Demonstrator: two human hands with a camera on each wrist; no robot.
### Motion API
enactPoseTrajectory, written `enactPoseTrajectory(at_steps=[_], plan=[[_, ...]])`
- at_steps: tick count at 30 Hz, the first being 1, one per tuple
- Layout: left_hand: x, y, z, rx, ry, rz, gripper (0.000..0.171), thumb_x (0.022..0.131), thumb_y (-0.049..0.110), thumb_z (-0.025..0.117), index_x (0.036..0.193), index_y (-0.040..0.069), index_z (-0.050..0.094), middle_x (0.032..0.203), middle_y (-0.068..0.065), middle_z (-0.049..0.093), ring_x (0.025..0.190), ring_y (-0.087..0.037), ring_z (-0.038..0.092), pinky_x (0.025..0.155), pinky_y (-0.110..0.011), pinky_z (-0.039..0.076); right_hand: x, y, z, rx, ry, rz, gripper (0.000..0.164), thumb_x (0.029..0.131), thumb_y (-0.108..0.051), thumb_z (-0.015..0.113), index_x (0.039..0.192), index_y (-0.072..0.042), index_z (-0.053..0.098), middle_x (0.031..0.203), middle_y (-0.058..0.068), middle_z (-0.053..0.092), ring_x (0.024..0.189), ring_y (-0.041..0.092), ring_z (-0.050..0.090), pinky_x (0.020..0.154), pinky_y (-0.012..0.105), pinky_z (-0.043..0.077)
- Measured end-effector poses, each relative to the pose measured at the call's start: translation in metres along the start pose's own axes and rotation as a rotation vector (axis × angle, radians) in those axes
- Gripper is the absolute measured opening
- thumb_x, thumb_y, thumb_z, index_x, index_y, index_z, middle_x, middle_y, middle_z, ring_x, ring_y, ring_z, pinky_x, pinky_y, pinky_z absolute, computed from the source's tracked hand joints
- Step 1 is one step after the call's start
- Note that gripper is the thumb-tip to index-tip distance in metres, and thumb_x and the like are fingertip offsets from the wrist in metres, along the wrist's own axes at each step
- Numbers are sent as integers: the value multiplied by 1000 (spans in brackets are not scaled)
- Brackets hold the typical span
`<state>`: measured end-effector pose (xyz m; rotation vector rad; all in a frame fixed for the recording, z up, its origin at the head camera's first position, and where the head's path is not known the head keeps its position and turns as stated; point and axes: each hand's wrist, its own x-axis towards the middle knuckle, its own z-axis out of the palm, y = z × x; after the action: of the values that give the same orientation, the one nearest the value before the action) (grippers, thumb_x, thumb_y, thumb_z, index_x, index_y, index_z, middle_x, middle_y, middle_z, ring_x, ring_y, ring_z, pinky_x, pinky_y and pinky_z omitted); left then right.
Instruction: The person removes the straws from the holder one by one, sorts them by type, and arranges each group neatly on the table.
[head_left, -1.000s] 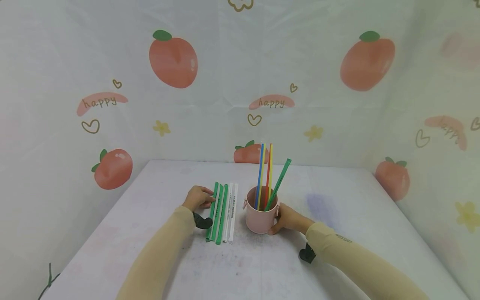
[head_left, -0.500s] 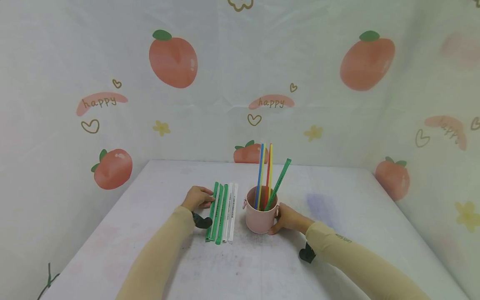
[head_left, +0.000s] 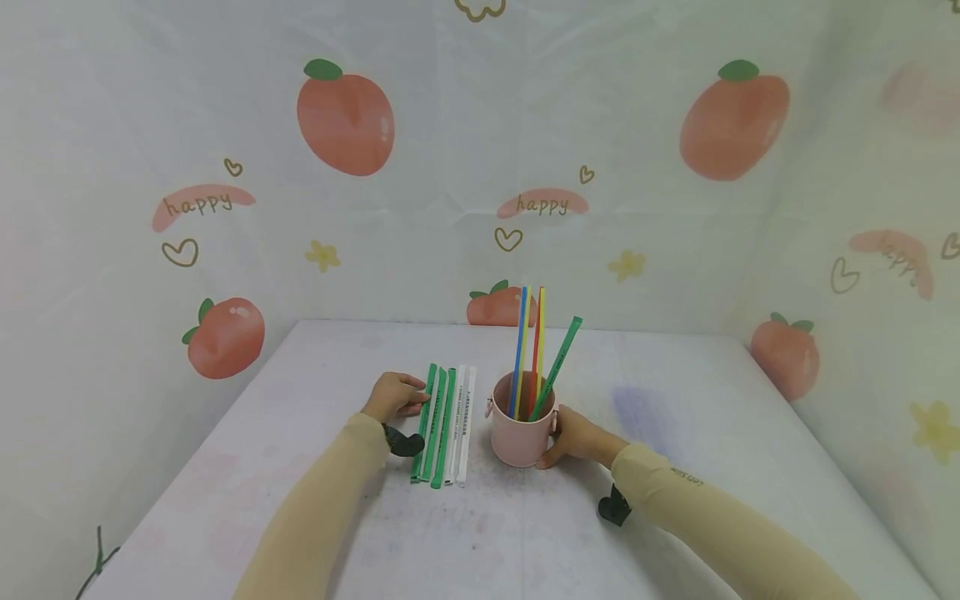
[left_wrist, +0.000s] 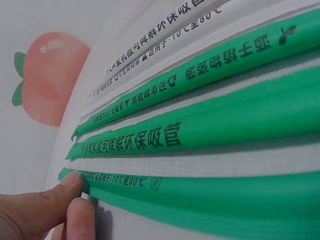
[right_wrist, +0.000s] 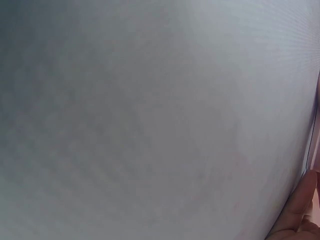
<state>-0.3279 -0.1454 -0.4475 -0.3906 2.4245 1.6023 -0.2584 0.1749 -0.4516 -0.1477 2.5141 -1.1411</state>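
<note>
Wrapped straws lie side by side on the table in the head view: green straws (head_left: 440, 433) on the left, white straws (head_left: 463, 442) on the right. My left hand (head_left: 392, 396) pinches the far end of the leftmost green straw (left_wrist: 210, 200), its thumb on top of the wrapper in the left wrist view. A small pink bucket (head_left: 517, 442) stands upright to their right. My right hand (head_left: 581, 437) grips its right side, thumb low at the front; the other fingers are mostly hidden. Blue, yellow and red straws and one green wrapped straw (head_left: 558, 362) lean in the bucket.
A pale cloth covers the table (head_left: 480, 550), with a bluish stain (head_left: 645, 412) at the right. Behind it hangs a curtain (head_left: 450, 125) printed with peaches. Black wrist cameras sit under both sleeves. The right wrist view shows mostly blurred pale cloth.
</note>
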Motion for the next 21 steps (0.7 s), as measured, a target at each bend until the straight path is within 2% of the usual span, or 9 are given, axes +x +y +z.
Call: enactPoseTrajectory(at_steps=[8, 14, 21], plan=[[-5, 1, -2, -9, -12, 15, 30, 84, 2, 72, 113, -3, 66, 82, -7, 65, 59, -7, 58, 56, -17, 54, 1, 1, 0, 13, -3, -20, 69, 62, -7, 91, 117, 4, 51, 129, 20, 58, 126, 36, 51, 107, 52, 40], [-3, 1, -3, -31, -25, 2, 31, 84, 1, 73, 113, -4, 65, 81, -7, 65, 58, -7, 59, 56, -17, 54, 1, 1, 0, 10, 3, -21, 66, 61, -7, 91, 114, 3, 52, 127, 19, 59, 124, 34, 52, 107, 52, 41], [-5, 8, -8, -47, -48, 13, 32, 87, 3, 70, 118, -3, 64, 82, -6, 67, 60, -8, 58, 56, -18, 52, 1, 0, 0, 22, -7, -25, 70, 62, -6, 91, 119, 4, 51, 130, 20, 58, 126, 35, 50, 108, 52, 40]])
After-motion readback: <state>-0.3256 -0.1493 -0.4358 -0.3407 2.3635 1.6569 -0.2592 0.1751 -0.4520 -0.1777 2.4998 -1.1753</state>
